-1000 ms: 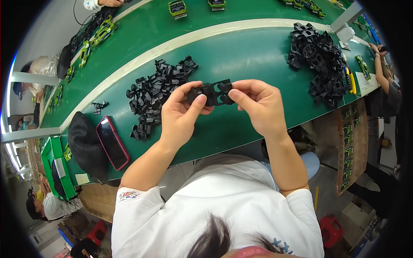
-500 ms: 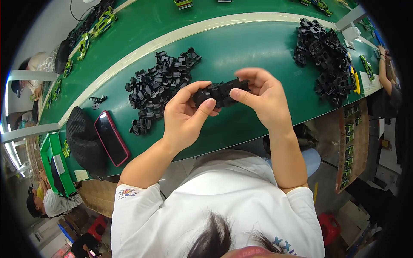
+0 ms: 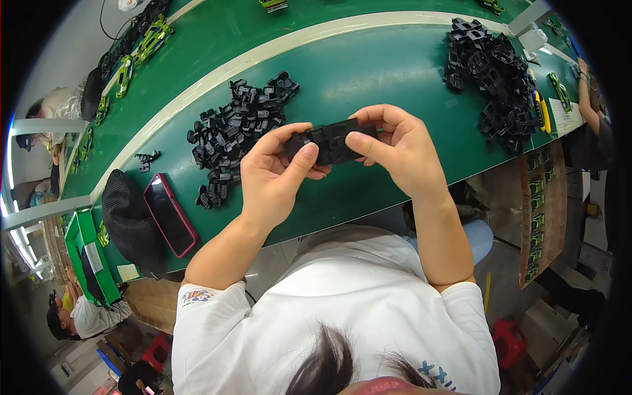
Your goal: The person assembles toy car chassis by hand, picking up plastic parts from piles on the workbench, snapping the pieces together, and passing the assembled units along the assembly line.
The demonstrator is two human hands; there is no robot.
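Between my two hands, above the green table, is a black molded plastic part (image 3: pixel 334 141), held lengthwise. My left hand (image 3: pixel 280 168) pinches its left end, with the thumb on top and the fingers behind. At the other end, my right hand (image 3: pixel 401 151) grips with the thumb on the near face and the fingers curled round the far side. Whether it is one part or two joined pieces I cannot tell. Left of my hands lies a heap of small black plastic pieces (image 3: pixel 230 128). A heap of larger black plastic frames (image 3: pixel 490 79) sits at the far right.
A red-cased phone (image 3: pixel 170 214) and a black mesh bag (image 3: pixel 131 220) lie at the left, beside a green tray (image 3: pixel 85 253). Yellow-handled pliers (image 3: pixel 541 108) are by the right heap. A pale raised strip (image 3: pixel 276 47) crosses the table beyond the heaps. Co-workers sit at both sides.
My right fingers, lifted and blurred before, have come down round the part. Both hands have shifted slightly left with it, and the part has turned a little.
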